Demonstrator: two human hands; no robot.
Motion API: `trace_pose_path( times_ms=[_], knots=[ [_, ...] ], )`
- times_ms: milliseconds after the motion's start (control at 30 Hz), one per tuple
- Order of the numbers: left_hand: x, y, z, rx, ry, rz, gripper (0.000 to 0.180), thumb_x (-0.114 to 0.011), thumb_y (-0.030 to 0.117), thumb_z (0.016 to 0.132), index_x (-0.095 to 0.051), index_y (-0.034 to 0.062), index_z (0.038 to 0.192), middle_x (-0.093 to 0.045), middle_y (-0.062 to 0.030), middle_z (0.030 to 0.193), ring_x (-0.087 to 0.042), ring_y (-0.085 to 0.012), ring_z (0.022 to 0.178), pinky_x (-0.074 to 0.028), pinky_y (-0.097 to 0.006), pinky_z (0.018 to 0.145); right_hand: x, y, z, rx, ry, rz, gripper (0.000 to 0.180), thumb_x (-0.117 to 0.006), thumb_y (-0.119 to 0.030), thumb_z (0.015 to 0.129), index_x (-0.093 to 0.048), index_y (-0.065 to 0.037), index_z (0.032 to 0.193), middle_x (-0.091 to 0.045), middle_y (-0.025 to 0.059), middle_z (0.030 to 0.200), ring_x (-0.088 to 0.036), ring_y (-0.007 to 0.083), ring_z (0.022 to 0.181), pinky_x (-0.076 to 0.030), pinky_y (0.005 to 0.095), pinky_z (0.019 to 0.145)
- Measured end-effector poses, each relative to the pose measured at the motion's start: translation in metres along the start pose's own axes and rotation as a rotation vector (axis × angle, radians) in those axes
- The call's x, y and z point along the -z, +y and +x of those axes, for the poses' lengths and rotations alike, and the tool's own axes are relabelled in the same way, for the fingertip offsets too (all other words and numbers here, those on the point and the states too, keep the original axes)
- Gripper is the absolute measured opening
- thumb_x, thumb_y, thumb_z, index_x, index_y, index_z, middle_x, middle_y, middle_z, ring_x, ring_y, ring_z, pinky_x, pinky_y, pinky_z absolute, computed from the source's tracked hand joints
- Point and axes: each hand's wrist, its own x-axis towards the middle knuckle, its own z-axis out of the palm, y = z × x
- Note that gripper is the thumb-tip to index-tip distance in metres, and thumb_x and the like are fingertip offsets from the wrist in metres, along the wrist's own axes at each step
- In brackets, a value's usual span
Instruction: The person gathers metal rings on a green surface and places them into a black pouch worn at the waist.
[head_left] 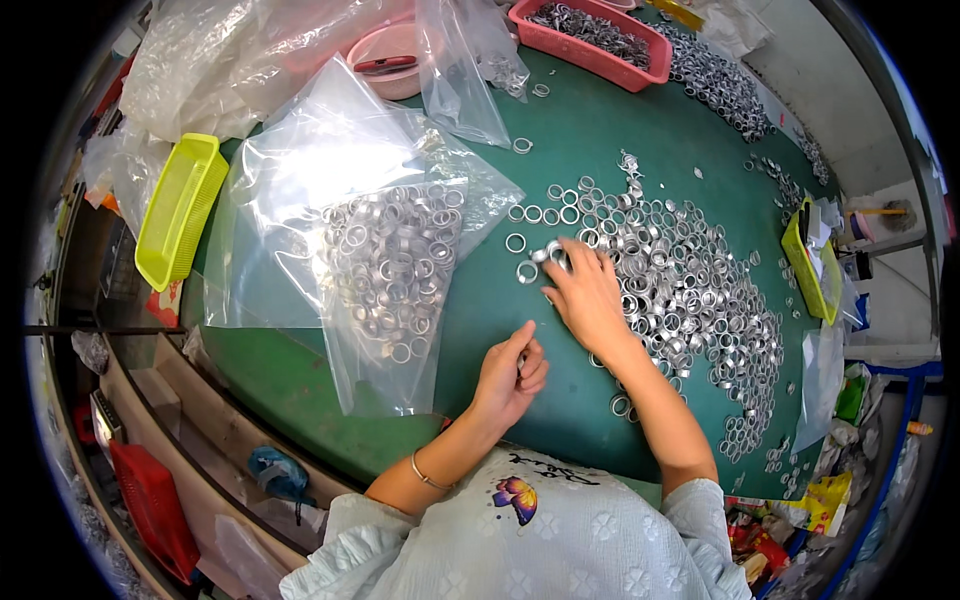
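Note:
My right hand (588,297) reaches over the left edge of a wide spread of silver metal rings (665,260). Its fingers are apart, and the fingertips touch a few rings (552,254) on the green tabletop. Closer to my body, my left hand (511,377) is closed, thumb against the curled fingers; what it holds, if anything, is mostly hidden. To the left of both hands lies a clear plastic bag (300,270) with a heap of similar rings (390,270) showing through it.
Yellow-green baskets stand at the left (180,215) and right (812,265). A pink tray (660,62) of small metal parts sits at the back, with more parts (715,80) heaped beside it. A pink bowl (398,85) holds a red-handled tool. Below the left edge is a red basket (155,510).

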Motion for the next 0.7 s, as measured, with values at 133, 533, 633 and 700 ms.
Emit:
trace_pose_path(
  times_ms=[133,533,633,700],
  knots=[
    [-0.014,0.001,-0.003,-0.108,0.215,0.179,0.024,-0.051,0.019,0.094,-0.057,0.0047,0.112,-0.048,-0.0009,0.067,-0.044,-0.0072,0.054,-0.034,-0.019,0.045,0.033,-0.002,-0.032,0.115,-0.129,0.043,0.015,-0.067,-0.011,0.075,-0.064,-0.007,0.089,-0.054,0.0094,0.114,-0.047,0.0271,0.114,-0.033,0.0459,0.096],
    [-0.028,-0.002,-0.013,-0.086,0.278,0.748,0.025,-0.053,0.013,0.092,-0.057,0.0052,0.116,-0.063,-0.0042,0.096,-0.057,-0.0081,0.062,-0.044,-0.020,0.051,-0.008,0.029,0.051,0.050,0.059,0.124,0.037,-0.066,-0.015,0.079,-0.059,-0.008,0.114,-0.052,0.0118,0.125,-0.042,0.0329,0.122,-0.034,0.0431,0.100],
    [-0.017,-0.006,-0.020,-0.221,0.214,1.165,0.025,-0.055,0.010,0.090,-0.057,0.0067,0.115,-0.063,-0.0035,0.091,-0.055,-0.0072,0.058,-0.044,-0.021,0.050,0.002,0.028,0.031,0.046,-0.126,0.152,0.039,-0.067,-0.016,0.077,-0.059,-0.008,0.114,-0.051,0.0103,0.126,-0.041,0.0325,0.123,-0.033,0.0429,0.101],
    [-0.014,-0.007,-0.020,-0.389,0.189,1.474,0.027,-0.059,0.008,0.087,-0.057,0.0077,0.114,-0.062,-0.0046,0.089,-0.055,-0.0110,0.055,-0.045,-0.024,0.050,0.017,0.026,0.005,0.072,-0.178,0.131,0.040,-0.067,-0.014,0.077,-0.058,-0.008,0.116,-0.051,0.0095,0.126,-0.041,0.0319,0.123,-0.034,0.0424,0.101]
  ],
)
